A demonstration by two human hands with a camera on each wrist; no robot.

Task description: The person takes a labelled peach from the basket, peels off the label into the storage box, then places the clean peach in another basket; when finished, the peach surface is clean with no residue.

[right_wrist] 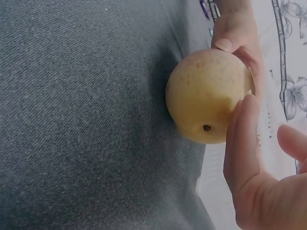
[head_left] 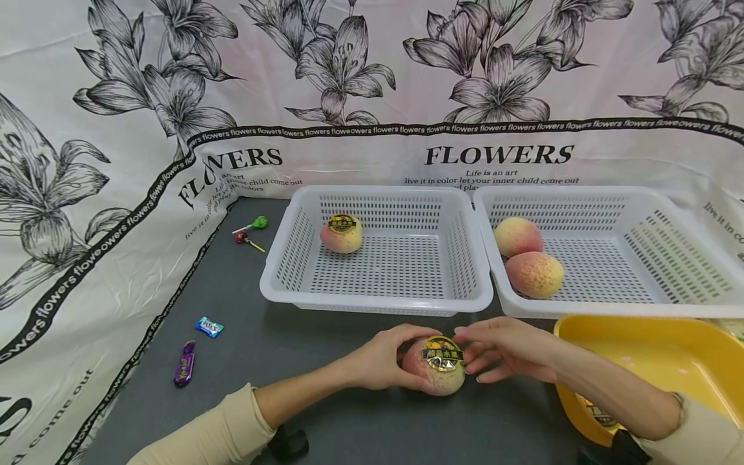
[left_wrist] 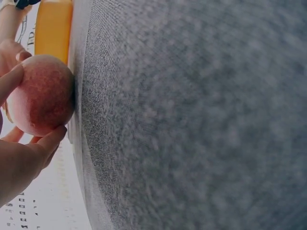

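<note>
Above the dark grey tabletop, in front of the white baskets, my left hand (head_left: 378,361) grips a peach (head_left: 421,378) from its left side, thumb and fingers curved around it. A round black and gold label (head_left: 443,354) is on the peach's upper side. From the right, my right hand (head_left: 508,349) reaches to the same peach. Its fingertips (right_wrist: 247,103) are right at the label's edge, fingers mostly straight, with the thumb apart from the fruit. The left wrist view shows the reddish side of the peach (left_wrist: 45,98); the yellow side with the stem hollow faces the right wrist camera.
A white basket (head_left: 378,298) holds one labelled peach (head_left: 340,240). The right white basket (head_left: 616,310) holds two peaches without visible labels. At right is a yellow basin (head_left: 657,342) with a labelled item partly hidden by my forearm. Two lollipops (head_left: 259,223) and two wrapped candies (head_left: 185,365) lie left.
</note>
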